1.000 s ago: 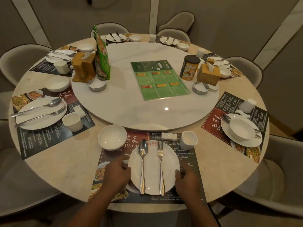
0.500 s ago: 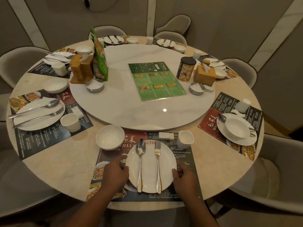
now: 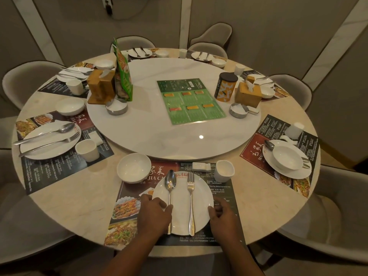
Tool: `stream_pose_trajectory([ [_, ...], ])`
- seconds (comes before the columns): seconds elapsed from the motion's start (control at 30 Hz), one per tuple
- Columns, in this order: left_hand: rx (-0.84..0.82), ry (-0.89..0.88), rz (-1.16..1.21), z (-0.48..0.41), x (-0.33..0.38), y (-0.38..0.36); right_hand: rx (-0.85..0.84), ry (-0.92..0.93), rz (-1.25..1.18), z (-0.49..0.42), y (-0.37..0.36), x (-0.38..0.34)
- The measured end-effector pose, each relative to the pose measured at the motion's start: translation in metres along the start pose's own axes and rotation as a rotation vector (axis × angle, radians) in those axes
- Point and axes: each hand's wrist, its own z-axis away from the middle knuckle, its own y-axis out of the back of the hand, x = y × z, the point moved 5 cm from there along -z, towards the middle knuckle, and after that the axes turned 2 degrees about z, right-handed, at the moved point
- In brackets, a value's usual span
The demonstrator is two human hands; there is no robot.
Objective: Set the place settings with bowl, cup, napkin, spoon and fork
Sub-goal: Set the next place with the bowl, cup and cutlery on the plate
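Left hand (image 3: 154, 215) half-hides the spoon (image 3: 169, 182), possibly gripping it.

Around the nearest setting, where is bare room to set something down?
Bare tabletop left of the bowl, up to the left placemat; more right of the cup; the turntable's near arc below the green menu. Crowded: the plate, with spoon, fork, left hand and right hand.

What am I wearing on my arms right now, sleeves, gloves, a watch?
Nothing shows. Left grip and right grip are ungloved, with no ring or watch visible. Left forearm and right forearm are bare down to the frame edge, no sleeves.
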Motion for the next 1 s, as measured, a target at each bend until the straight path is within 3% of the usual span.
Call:
stream_pose_trajectory([
  [1.0,0.028,0.022,0.209,-0.01,-0.022,0.018,-0.087,-0.064,-0.099,0.003,0.006,-0.007],
])
